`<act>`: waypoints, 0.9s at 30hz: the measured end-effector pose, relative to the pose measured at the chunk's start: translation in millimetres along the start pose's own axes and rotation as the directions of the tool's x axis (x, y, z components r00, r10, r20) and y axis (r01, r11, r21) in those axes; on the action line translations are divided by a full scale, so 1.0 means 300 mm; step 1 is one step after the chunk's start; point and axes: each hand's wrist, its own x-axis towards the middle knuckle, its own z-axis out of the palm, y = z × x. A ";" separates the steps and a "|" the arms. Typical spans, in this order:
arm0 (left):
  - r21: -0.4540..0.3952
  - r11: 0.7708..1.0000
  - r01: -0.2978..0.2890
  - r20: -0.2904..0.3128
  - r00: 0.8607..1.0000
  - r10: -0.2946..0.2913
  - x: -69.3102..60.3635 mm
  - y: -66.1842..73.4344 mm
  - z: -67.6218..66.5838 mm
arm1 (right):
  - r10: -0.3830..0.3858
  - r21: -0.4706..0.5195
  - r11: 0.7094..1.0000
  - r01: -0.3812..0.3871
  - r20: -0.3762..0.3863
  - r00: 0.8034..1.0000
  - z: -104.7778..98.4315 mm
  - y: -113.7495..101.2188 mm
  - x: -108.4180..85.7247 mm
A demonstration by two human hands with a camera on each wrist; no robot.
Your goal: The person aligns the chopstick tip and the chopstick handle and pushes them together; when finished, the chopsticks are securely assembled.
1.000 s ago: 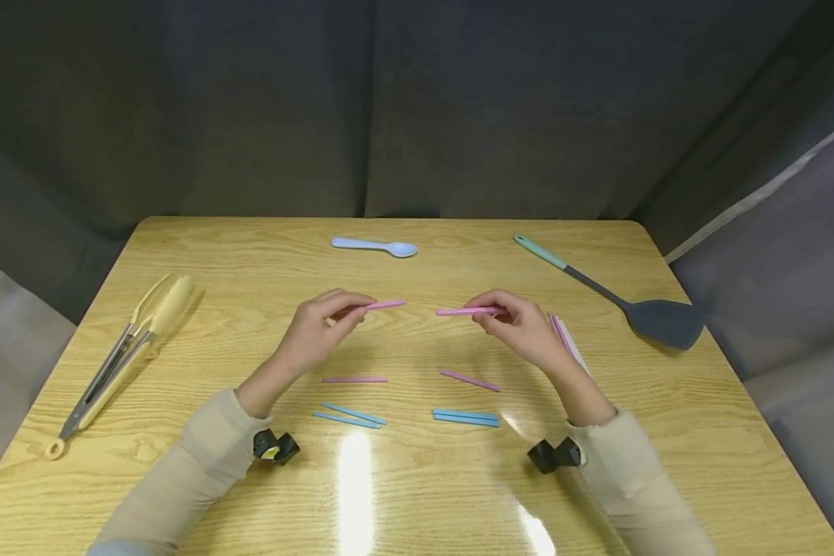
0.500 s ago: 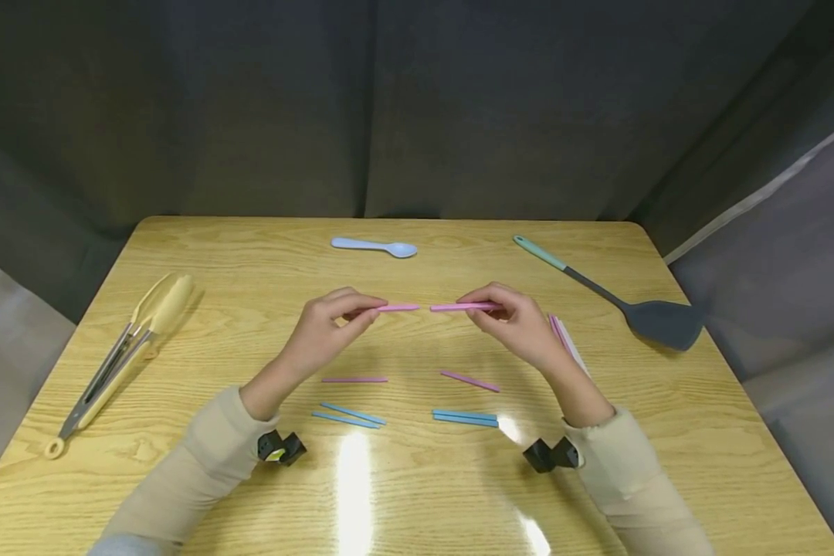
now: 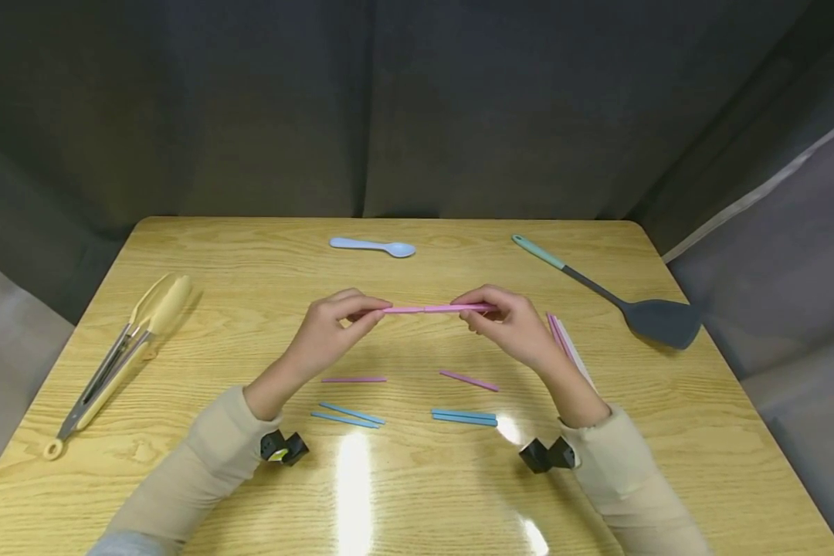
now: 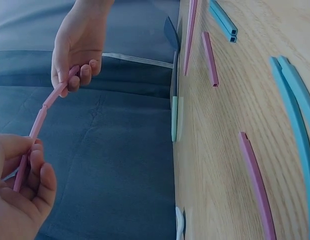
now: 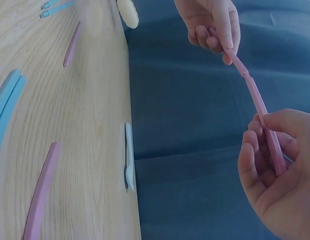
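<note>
My left hand (image 3: 328, 328) pinches one pink chopstick half (image 3: 405, 310) between thumb and fingers. Opposite it, my right hand (image 3: 513, 324) holds a second pink chopstick half (image 3: 445, 309). The two halves are held end to end above the table, and their tips meet at a small notched joint, seen in both wrist views. How far one tip sits inside the other cannot be told. Below the hands lie a loose pink half (image 3: 354, 380) on the left and another pink half (image 3: 469, 381) on the right. Blue halves (image 3: 347, 417) and a blue pair (image 3: 464, 418) lie nearer me.
Yellow-tipped tongs (image 3: 128, 351) lie at the left of the wooden table (image 3: 250, 262). A pale blue spoon (image 3: 374, 246) lies near the back edge. To the right is a turner (image 3: 660, 323) with a green handle. Pink and white sticks (image 3: 570, 347) lie partly hidden behind my right forearm.
Both hands have moved toward each other, closing the gap between the two pink chopstick halves until their ends meet. The things on the table have stayed put.
</note>
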 end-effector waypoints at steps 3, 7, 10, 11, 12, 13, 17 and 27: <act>0.002 1.000 -0.001 0.008 1.000 0.001 0.002 0.002 0.001 | -0.002 -0.024 1.000 0.002 -0.008 1.000 0.003 -0.005 -0.003; 0.005 1.000 -0.009 0.002 1.000 0.009 0.005 0.008 0.008 | -0.018 -0.038 0.999 0.018 -0.022 1.000 0.010 -0.014 -0.007; 0.001 1.000 -0.014 -0.017 1.000 0.014 0.008 0.015 0.014 | -0.041 -0.023 0.999 0.041 -0.031 0.999 0.016 -0.022 -0.011; -0.002 1.000 -0.017 -0.025 1.000 0.017 0.010 0.018 0.015 | -0.054 -0.016 0.998 0.053 -0.033 0.998 0.018 -0.023 -0.011; -0.005 1.000 -0.020 -0.035 0.999 0.020 0.011 0.020 0.017 | -0.069 -0.005 0.998 0.069 -0.032 0.997 0.020 -0.025 -0.011; -0.006 1.000 -0.024 -0.046 0.999 0.024 0.012 0.022 0.018 | -0.086 0.004 0.996 0.087 -0.031 0.996 0.022 -0.026 -0.010; -0.002 0.999 -0.033 -0.082 0.996 0.033 0.017 0.026 0.020 | -0.135 0.032 0.990 0.136 -0.029 0.990 0.029 -0.033 -0.003; -0.017 1.000 0.019 -0.075 0.997 -0.020 0.008 0.023 0.027 | -0.120 0.012 0.993 0.120 -0.027 0.992 0.039 -0.037 0.004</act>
